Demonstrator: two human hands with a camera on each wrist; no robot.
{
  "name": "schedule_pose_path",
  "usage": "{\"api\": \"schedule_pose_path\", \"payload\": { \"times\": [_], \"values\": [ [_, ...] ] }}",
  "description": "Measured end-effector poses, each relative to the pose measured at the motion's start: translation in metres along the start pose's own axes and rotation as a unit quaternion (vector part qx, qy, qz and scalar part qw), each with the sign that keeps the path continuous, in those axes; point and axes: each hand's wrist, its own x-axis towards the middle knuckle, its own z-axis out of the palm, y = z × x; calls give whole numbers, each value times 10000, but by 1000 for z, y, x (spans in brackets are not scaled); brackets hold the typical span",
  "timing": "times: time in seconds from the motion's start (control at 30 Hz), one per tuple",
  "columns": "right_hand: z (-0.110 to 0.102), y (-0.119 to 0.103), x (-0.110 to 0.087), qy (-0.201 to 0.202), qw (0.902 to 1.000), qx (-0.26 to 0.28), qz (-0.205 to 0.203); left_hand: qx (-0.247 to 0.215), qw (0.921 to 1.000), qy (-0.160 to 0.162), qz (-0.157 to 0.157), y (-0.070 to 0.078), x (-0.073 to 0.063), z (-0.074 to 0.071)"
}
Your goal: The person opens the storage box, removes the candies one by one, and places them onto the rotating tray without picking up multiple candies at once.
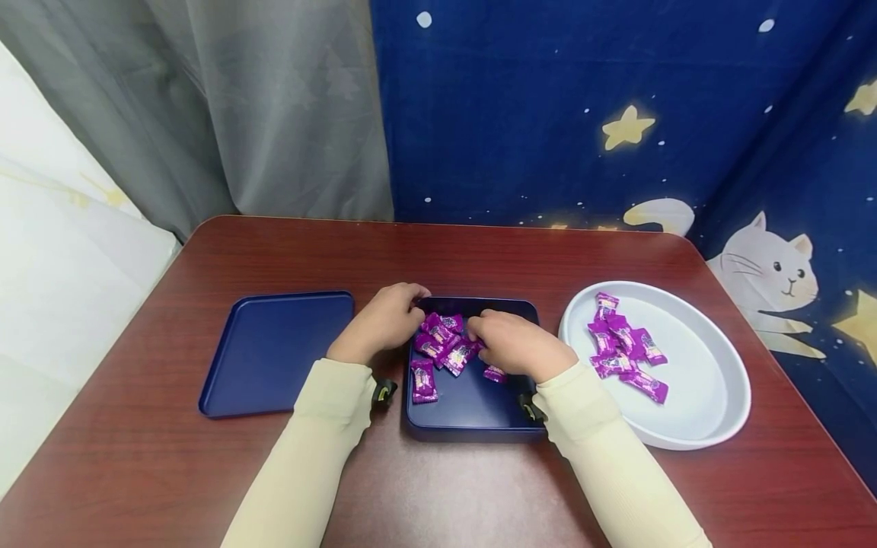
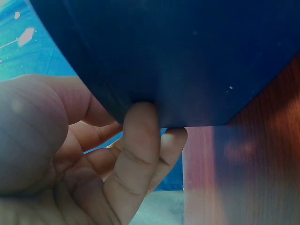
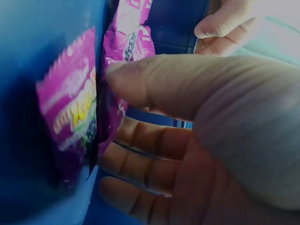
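Purple candies (image 1: 424, 380) are lying in a dark blue box (image 1: 473, 415), both hands working at it.
Left hand (image 1: 384, 323) is pinching the box's wall at its far left corner; right hand (image 1: 514, 344) is pinching one wrapped candy (image 3: 111, 112) inside; the right sleeve (image 1: 582, 411) is crossing the near left rim of a white tray (image 1: 706, 380), contact unclear; a slick wrapper could slip from a light pinch, a pull on the corner could skew the box, and a sweeping forearm could knock the tray.
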Motion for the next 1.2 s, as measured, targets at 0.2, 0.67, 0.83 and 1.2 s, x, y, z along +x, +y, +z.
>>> {"api": "schedule_pose_path", "payload": {
  "times": [0.2,0.67,0.83,1.2],
  "values": [
    [1,2,0,-81,10000,2,38,31,10000,38,42,0,1,2],
    [0,3,0,-77,9999,29,67,43,10000,47,29,-1,2,2],
    [-5,4,-3,-65,9999,89,94,70,10000,26,61,-1,2,2],
    [-23,4,-12,145,9997,119,139,53,10000,18,36,-1,1,0]
  ]
}}
